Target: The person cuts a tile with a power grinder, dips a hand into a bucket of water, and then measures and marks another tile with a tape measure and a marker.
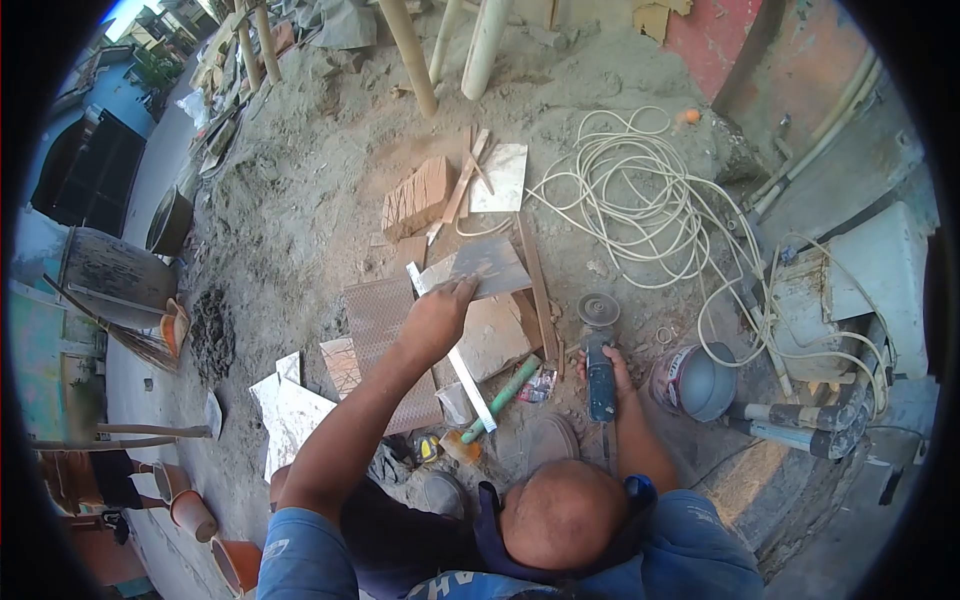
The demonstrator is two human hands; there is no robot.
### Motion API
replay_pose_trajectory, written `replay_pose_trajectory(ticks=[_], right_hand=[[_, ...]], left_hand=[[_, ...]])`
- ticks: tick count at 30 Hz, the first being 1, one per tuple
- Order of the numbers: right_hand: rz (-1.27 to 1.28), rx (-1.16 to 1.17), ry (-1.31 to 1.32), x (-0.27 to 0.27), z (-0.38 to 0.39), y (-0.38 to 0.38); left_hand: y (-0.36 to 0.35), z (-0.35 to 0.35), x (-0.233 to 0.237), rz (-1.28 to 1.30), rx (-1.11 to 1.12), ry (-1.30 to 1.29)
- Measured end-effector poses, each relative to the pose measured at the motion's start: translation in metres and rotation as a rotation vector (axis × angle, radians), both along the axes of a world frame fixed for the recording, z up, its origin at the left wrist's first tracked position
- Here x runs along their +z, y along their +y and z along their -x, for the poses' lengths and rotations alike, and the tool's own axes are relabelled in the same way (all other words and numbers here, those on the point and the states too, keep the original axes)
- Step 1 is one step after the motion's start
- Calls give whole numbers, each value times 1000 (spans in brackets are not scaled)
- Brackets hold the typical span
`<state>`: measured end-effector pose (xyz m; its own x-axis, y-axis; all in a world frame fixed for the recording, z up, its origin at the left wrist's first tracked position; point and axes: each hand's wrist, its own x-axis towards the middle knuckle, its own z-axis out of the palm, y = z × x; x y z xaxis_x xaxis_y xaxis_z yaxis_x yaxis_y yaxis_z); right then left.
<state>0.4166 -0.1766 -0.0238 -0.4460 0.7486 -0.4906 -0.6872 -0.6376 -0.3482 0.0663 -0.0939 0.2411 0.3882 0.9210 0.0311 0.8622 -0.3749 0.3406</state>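
Observation:
My left hand (440, 320) pinches the near corner of a dark grey tile (492, 264), which lies over a larger dusty slab (490, 335). Wrapped around the body of a blue angle grinder (600, 385) is my right hand (621, 372). The grinder's round disc (599, 309) points away from me, to the right of the slab and apart from the tile. A long white metal bar (455, 355) runs under or beside my left wrist. Close to the bar lie a green tube (517, 390) and a yellow-and-black tape measure (428, 448).
A coiled pale hose or cable (640, 200) spreads over the ground at right. A bucket of water (708, 382) stands beside my right forearm. Ahead are a reddish block (418, 197) and a white tile (500, 178). Broken white tiles (290, 420) lie left; another person's legs (115, 480) show farther left.

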Motion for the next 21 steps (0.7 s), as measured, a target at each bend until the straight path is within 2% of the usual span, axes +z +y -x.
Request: replay_pose_trajectory(ticks=[6, 8, 10, 21], right_hand=[[-4, -2, -30, -8, -1, -1], [4, -18, -42, -5, 1, -1], [89, -57, -39, 3, 4, -4], [55, -14, -16, 3, 2, -1]], left_hand=[[-2, -2, -2, -62, -29, -5], [-3, -4, 6, 92, -7, 50], [-3, -4, 4, 77, -13, 51], [-12, -4, -11, -13, -68, 63]])
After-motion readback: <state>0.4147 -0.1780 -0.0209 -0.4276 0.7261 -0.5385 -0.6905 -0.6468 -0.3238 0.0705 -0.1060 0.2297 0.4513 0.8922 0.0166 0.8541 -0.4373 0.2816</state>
